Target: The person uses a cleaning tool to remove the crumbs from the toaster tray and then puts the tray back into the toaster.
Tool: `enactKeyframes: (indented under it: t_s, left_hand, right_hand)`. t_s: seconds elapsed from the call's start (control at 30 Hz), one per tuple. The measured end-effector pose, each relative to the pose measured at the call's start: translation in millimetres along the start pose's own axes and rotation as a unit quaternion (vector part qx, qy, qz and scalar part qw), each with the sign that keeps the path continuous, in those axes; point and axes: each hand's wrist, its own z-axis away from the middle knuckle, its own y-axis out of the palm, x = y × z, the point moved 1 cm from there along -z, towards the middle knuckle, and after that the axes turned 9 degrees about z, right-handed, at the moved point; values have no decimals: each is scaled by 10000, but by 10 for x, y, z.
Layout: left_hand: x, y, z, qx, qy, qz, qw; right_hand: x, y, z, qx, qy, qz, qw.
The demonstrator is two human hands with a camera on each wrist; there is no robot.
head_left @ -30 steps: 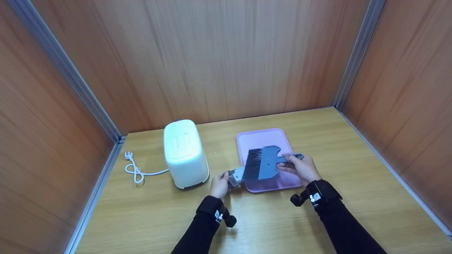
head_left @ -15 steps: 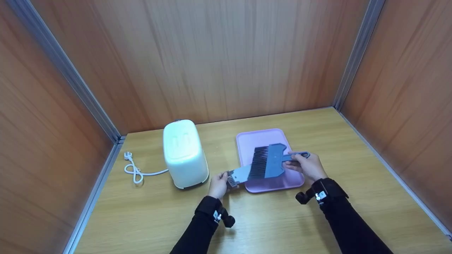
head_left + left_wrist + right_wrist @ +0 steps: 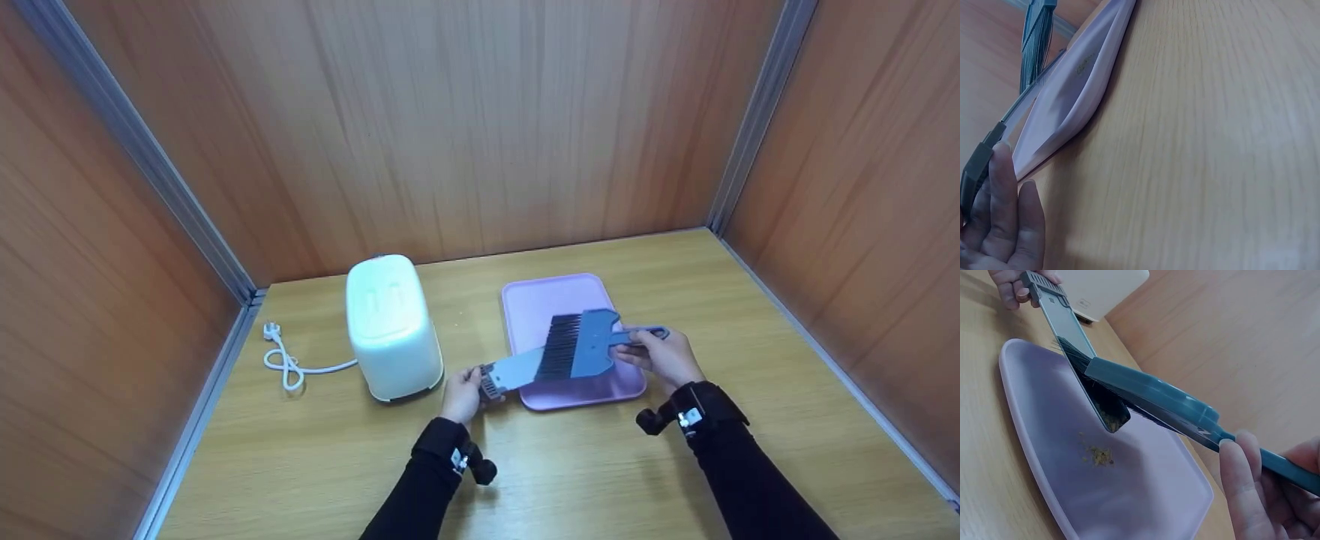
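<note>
Crumb tray, a long flat grey metal strip, is held slanting over the near part of a shallow lilac plastic tray that lies on the light wooden bench. Nearest the viewer, two arms in black sleeves reach forward, each with a small camera strapped at the wrist. The left hand pinches the dark ribbed end of the strip between curled fingers and thumb, just off the lilac tray's near-left corner. The right hand, fingers curled, grips the thin handle of a blue plastic brush with dark bristles, whose bristles rest against the strip above the tray. In the right wrist view a small heap of brown crumbs lies on the tray floor below the strip's lower end. Further left stands a white rounded toaster, beside the tray, with its white cord and plug looped on the bench. Brown wood-grain walls enclose the bench behind and at both sides.
</note>
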Motion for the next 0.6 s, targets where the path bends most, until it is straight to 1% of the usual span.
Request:
enactKeyframes:
  t_s: [0.1,0.27,0.37,0.43,0.6]
  left_hand:
    - [0,-13,11,23,12,50,10000]
    - [14,-68,37,-73,4,-214,9997]
    - [8,-80,37,-125,-15,-310,9994]
    - [0,-72,35,-78,56,-323,9994]
    - [-6,-42,16,-65,128,-15,9999]
  right_hand:
    - [-5,-21,8,-84,-40,-22,10000]
    - [-36,-46,29,-87,63,-95,9999]
    - [-47,-71,33,-178,127,-123,9997]
    - [-42,-96,33,-225,108,-190,9995]
    - [-9,-159,25,-245,114,-366,9990]
